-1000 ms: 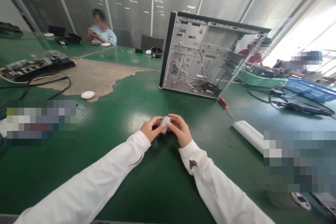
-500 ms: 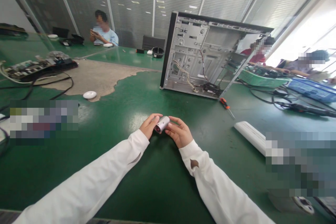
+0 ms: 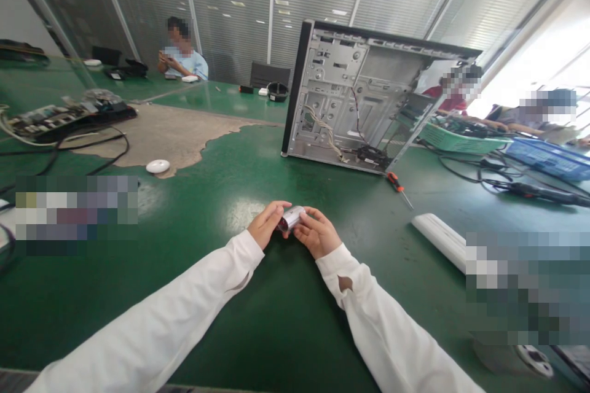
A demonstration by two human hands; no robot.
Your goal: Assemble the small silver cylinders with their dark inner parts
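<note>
Between my two hands is a small silver cylinder (image 3: 294, 217), tilted, with its dark end showing a bit of red on the left. My left hand (image 3: 266, 225) is closed around that dark end, thumb on the near side. On the other end, my right hand (image 3: 319, 234) grips the cylinder between thumb and fingers. The undersides of both hands are partly hidden. Both hands are just above the green table (image 3: 258, 319), and I cannot tell whether they rest on it.
An open computer case (image 3: 341, 67) stands behind my hands. An orange-handled screwdriver (image 3: 399, 187) lies beside it, near a long white object (image 3: 437, 233). Left are a white oval object (image 3: 157, 166), cables and a circuit board (image 3: 69, 120). Baskets (image 3: 465, 138) and other people are farther back.
The cylinder has turned and shifted slightly right, its dark end now facing more to the left. My left fingers have moved further over that end.
</note>
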